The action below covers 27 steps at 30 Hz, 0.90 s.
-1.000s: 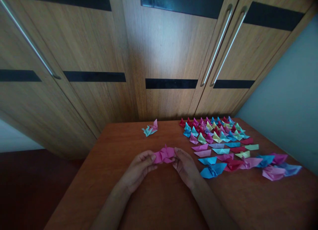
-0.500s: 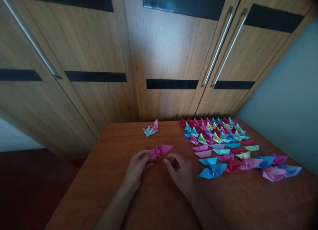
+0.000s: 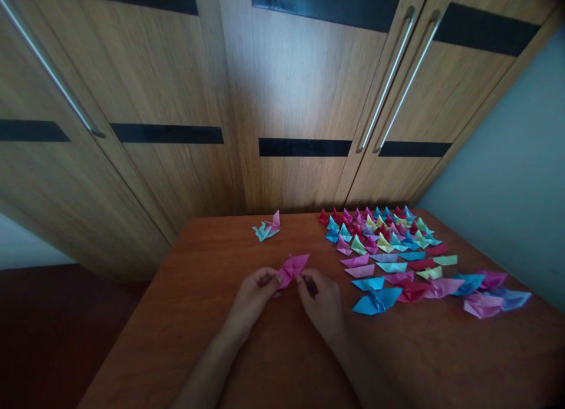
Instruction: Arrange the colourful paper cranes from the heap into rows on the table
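Note:
A folded pink origami piece (image 3: pixel 293 269), looking like a paper crane, is held just above the table between my hands. My left hand (image 3: pixel 260 288) pinches its left side between thumb and fingers. At its lower right edge, the thumb and forefinger of my right hand (image 3: pixel 320 297) are closed on it. Parts of the paper are hidden behind the fingertips. Beyond my hands, two finished-looking paper cranes, one light blue (image 3: pixel 263 231) and one pink (image 3: pixel 275 221), rest together near the back of the table.
Rows of small folded paper boats (image 3: pixel 382 239) in many colours cover the back right of the brown table (image 3: pixel 198 268). Larger folded pieces, such as a blue one (image 3: pixel 377 301), lie in front of them. A wooden cupboard (image 3: pixel 304 79) stands behind, with a wall at right.
My right hand has come up to the pink paper and now grips its right part. The paper has turned slightly and moved a little to the right with my left hand.

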Available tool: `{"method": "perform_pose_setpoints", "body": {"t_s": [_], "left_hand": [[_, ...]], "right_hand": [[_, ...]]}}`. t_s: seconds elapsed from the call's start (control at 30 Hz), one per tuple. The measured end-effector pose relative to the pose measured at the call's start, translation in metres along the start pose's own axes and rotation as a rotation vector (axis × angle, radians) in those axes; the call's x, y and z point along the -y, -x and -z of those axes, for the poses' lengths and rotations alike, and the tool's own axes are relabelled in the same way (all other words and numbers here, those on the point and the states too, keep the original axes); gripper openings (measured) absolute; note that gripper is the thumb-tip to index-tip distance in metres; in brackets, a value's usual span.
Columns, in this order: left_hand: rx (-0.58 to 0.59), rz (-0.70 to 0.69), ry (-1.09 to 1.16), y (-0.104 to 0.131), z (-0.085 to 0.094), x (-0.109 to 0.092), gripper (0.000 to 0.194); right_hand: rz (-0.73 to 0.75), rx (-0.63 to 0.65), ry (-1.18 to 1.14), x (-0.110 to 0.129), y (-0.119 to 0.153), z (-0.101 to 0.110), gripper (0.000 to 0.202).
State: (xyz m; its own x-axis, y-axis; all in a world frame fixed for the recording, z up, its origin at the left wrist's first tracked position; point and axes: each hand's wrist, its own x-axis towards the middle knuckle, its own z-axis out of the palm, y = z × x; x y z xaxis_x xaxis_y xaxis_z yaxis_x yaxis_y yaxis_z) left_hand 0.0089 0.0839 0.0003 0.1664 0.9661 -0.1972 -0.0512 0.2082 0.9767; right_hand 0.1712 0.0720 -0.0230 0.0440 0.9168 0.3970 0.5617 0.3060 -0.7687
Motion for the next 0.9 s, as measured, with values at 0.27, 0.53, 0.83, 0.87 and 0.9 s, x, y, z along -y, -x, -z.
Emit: {"method": "perform_pose_setpoints", "body": {"t_s": [0.27,0.53,0.83,0.87,0.9], "left_hand": [[-0.022,0.021,0.025,-0.0009,-0.0004,0.0018,0.016],[0.036,0.037,0.220,0.0012,0.0014,-0.0001,0.018],[0.023,0.029,0.098,0.0009,-0.0049,-0.0020,0.031],[0.008,0.008,0.060,0.0008,-0.0056,-0.0027,0.028],[-0.008,-0.018,0.021,0.0007,-0.0063,-0.0034,0.024]], "right_hand": [[-0.028,0.000,-0.062,0.0010,-0.0017,0.0002,0.012],[0.034,0.070,-0.124,0.0072,-0.0001,0.0006,0.017],[-0.108,0.033,-0.200,0.0034,-0.0023,0.0017,0.020],[-0.095,0.046,-0.232,0.0027,-0.0026,0.0013,0.023],[-0.082,0.054,-0.258,0.0020,-0.0030,0.0010,0.027]]}}
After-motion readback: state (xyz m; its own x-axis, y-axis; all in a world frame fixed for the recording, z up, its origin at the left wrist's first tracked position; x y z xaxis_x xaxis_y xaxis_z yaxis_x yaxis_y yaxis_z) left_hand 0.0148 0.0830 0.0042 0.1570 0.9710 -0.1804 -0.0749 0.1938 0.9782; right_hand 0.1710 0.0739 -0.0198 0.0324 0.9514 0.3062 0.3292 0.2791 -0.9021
